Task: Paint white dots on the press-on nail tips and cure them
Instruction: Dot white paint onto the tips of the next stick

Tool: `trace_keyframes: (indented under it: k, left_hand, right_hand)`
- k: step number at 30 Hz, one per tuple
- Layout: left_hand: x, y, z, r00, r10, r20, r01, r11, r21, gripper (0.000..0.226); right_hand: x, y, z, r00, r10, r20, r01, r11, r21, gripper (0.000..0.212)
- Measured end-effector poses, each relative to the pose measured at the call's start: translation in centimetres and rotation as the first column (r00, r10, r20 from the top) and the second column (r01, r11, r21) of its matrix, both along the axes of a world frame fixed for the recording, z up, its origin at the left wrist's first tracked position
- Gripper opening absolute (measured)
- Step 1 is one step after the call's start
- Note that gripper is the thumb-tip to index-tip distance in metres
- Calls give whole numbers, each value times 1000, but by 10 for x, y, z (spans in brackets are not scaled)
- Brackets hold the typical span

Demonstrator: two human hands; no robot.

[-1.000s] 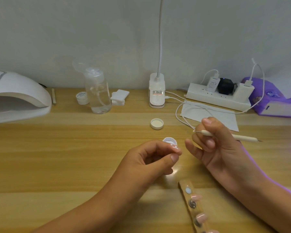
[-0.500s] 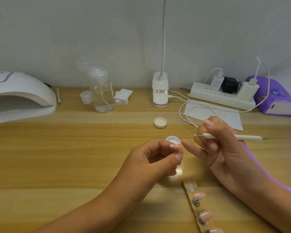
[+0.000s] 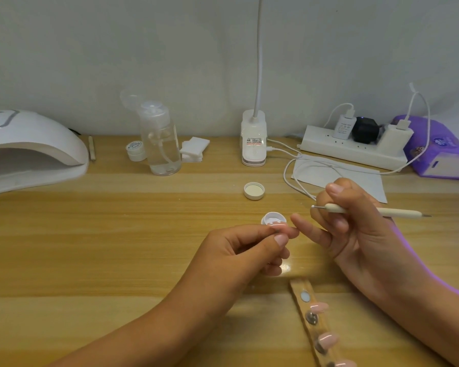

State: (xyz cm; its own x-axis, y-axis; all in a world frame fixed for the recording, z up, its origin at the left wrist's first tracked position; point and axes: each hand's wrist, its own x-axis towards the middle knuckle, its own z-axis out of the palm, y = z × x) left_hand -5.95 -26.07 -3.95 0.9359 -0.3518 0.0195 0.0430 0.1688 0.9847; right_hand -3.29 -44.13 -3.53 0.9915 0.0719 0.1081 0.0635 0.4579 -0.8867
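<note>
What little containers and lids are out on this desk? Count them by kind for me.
Pump bottles: 1
Small pots: 2, an open one mid-desk and a closed one left of the bottle
Loose lids: 1
Total: 4

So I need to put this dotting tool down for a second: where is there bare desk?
Bare wood spreads left of the left hand, in front of the nail lamp and pump bottle. Crowded: back right around the power strip, cables and paper sheet, and centre by the paint pot and nail strip.
</note>
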Motion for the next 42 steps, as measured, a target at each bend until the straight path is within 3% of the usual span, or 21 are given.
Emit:
trace_keyframes:
  k: [4,24,37,42]
  left_hand:
    - [0,-2,0,1000,26,7,-26,1000,-7,26]
    - [-2,-6,-1,999,26,19,-26,1000,5,15]
    - [-2,-6,-2,1000,2,17,-3,1000,30,24]
    - [0,-5,-2,999,31,-42,-32,999,-26,24]
  right_hand:
    - [-1,1,0,1000,-5,9,5,1000,-8,28]
    - [-3,3,-2,997,80,-14,-81,994,-77,29]
    - [-3,4,-2,997,79,12,-77,988,-131,26]
    - [-2,4,-2,998,38,44,-34,996,-79,28]
